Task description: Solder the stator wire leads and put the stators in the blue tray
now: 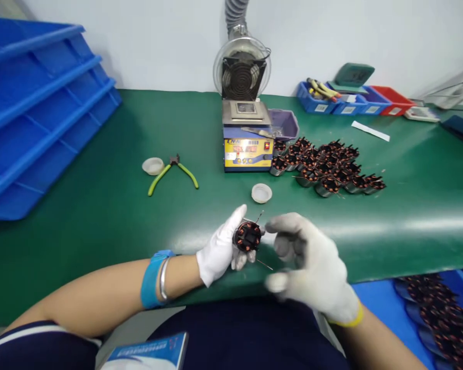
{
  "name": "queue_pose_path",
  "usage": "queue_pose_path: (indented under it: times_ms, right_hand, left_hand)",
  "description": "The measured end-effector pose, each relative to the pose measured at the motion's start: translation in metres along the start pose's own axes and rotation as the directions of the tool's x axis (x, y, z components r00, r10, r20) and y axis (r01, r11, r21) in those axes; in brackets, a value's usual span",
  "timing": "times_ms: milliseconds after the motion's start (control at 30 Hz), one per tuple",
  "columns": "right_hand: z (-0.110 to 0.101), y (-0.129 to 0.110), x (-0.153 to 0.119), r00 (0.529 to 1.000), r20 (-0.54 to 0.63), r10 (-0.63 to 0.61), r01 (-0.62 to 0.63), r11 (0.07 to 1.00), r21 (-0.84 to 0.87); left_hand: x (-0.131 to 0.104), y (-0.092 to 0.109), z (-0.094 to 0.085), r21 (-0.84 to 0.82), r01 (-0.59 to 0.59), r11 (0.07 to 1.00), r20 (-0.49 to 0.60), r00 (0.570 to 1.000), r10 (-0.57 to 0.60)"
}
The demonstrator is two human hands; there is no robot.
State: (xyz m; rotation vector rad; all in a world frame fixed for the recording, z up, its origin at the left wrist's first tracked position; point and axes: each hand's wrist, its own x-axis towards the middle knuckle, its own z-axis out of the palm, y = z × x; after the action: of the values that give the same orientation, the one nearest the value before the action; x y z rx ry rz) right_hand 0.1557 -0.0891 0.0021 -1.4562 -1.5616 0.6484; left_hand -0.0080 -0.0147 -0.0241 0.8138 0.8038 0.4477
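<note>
Steady the copper coil (248, 237), gripped in your left hand (224, 242) above the green table (100, 221); your right hand (315, 267), fingers parted and empty beside it, should spare the loose wires (265, 265).

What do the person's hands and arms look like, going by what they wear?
The left hand wears a plain white glove; above it come a silver bangle and a bright blue wristband. A dark navy sleeve with a white stripe shows higher up. The right hand wears an off-white glove, greyish at some fingers, with a yellow cuff edge.
</note>
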Motion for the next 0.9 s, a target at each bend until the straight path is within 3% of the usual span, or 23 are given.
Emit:
queue_pose_path:
  times_ms: [100,200,300,367,467,533,600,633,667,733,767,800,833,900]
  right_hand:
    - [-0.011,0.001,0.019,0.970,0.079,0.232,-0.244,0.937,0.248]
    - [-0.012,0.004,0.033,0.954,0.190,0.233,-0.272,0.937,0.218]
    - [-0.006,0.003,0.037,0.985,0.159,0.067,-0.075,0.996,0.046]
    - [-0.005,-0.003,0.037,0.988,0.055,-0.144,0.151,0.973,-0.173]
    - [-0.012,-0.020,0.036,0.891,0.075,-0.448,0.434,0.789,-0.434]
    - [-0.019,-0.031,0.038,0.827,0.163,-0.538,0.546,0.697,-0.464]
    - [-0.025,-0.038,0.040,0.800,0.207,-0.564,0.590,0.675,-0.443]
    - [-0.027,-0.038,0.041,0.802,0.210,-0.559,0.589,0.684,-0.430]
    - [-0.028,-0.037,0.042,0.812,0.210,-0.545,0.579,0.699,-0.420]
    - [-0.027,-0.033,0.042,0.827,0.216,-0.520,0.561,0.728,-0.395]
    - [-0.026,-0.030,0.042,0.833,0.224,-0.506,0.553,0.741,-0.382]
    - [-0.025,-0.027,0.040,0.837,0.226,-0.498,0.547,0.753,-0.366]
    - [-0.022,-0.025,0.038,0.840,0.219,-0.497,0.543,0.766,-0.344]
    - [-0.017,-0.023,0.034,0.868,0.149,-0.473,0.496,0.822,-0.281]
  left_hand:
    - [0.000,0.007,-0.005,0.031,0.031,0.999,0.006,1.000,-0.031]
    - [0.001,0.007,-0.005,0.105,0.011,0.994,0.045,0.999,-0.016]
    - [-0.001,0.005,-0.003,0.119,-0.003,0.993,0.062,0.998,-0.004]
    - [-0.002,0.008,-0.003,0.003,-0.130,0.991,-0.016,0.991,0.130]
    - [0.001,0.021,-0.011,-0.199,-0.388,0.900,-0.193,0.916,0.352]
    - [0.008,0.031,-0.018,-0.260,-0.413,0.873,-0.218,0.906,0.364]
    - [0.017,0.036,-0.024,-0.273,-0.253,0.928,-0.122,0.966,0.227]
    - [0.021,0.036,-0.025,-0.251,-0.121,0.960,-0.012,0.992,0.122]
    - [0.023,0.035,-0.024,-0.199,0.022,0.980,0.133,0.991,0.005]
    - [0.022,0.029,-0.019,-0.036,0.218,0.975,0.429,0.885,-0.182]
    - [0.020,0.027,-0.016,0.025,0.227,0.974,0.514,0.832,-0.207]
    - [0.016,0.024,-0.012,0.058,0.183,0.981,0.542,0.820,-0.185]
    - [0.012,0.022,-0.008,0.076,0.091,0.993,0.510,0.852,-0.117]
    - [0.005,0.019,-0.004,0.147,-0.235,0.961,0.310,0.933,0.181]
